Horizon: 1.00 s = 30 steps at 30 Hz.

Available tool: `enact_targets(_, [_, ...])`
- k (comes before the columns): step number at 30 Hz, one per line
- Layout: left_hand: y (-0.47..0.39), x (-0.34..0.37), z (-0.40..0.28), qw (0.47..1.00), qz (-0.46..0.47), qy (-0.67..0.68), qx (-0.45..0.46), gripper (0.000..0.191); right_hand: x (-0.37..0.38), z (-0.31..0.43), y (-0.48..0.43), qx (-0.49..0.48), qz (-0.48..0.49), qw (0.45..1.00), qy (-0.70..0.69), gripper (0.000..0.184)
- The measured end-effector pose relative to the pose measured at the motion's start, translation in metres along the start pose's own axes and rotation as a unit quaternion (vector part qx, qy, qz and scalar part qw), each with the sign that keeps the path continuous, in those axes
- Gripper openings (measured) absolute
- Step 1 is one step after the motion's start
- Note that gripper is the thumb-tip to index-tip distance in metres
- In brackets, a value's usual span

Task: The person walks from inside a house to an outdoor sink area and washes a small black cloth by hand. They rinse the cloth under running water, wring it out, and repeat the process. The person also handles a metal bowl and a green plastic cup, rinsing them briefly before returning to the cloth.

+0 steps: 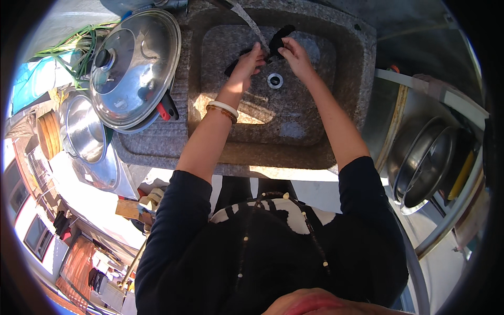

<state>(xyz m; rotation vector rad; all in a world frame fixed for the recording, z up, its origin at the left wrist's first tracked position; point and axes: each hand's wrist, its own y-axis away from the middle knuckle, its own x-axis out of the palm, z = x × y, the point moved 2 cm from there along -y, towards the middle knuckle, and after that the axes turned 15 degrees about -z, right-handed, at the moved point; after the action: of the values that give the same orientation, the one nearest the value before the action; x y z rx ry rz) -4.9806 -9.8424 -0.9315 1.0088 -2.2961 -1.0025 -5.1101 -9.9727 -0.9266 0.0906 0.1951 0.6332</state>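
Note:
My right hand (295, 55) pinches a limp black item (278, 43), perhaps cloth, between thumb and fingers over the stone sink (267, 145). To its left, my left hand (249, 65) has its fingers apart beside the falling water (252, 23), with nothing visible between them. Another dark patch (231, 69) shows behind the left hand, partly hidden by it; whether it is a separate piece I cannot tell. Water runs from a dark spout (218, 3) at the top edge. Below the hands lies the round drain (275, 81) in the sink floor.
A large glass lid (136, 75) leans on the ribbed drainboard (157, 145) at left, with a red-and-black handle (167, 108) under it. Green onions (82, 59) and a steel basin (84, 128) lie beyond. At right, metal bowls (425, 165) stand on a rack.

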Motion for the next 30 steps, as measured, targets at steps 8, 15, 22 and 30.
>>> enact_targets(8, [0.035, 0.022, -0.038, 0.981, 0.026, 0.064, 0.183, 0.014, -0.009, 0.044, 0.040, -0.057, -0.018, 0.979, 0.193, 0.025])
enact_targets(15, [0.057, 0.013, -0.041, 0.971, 0.019, 0.061, 0.230, 0.006, -0.003, 0.052, 0.018, 0.026, -0.024, 0.998, -0.043, 0.022])
enact_targets(22, [0.059, -0.004, -0.035, 0.972, 0.073, 0.182, 0.130, 0.008, 0.007, 0.062, 0.020, 0.108, -0.037, 0.980, -0.162, 0.018])
enact_targets(30, [0.052, 0.031, -0.030, 0.961, -0.076, 0.250, 0.087, 0.029, 0.043, 0.087, 0.035, -0.066, -0.081, 0.974, 0.202, 0.025])
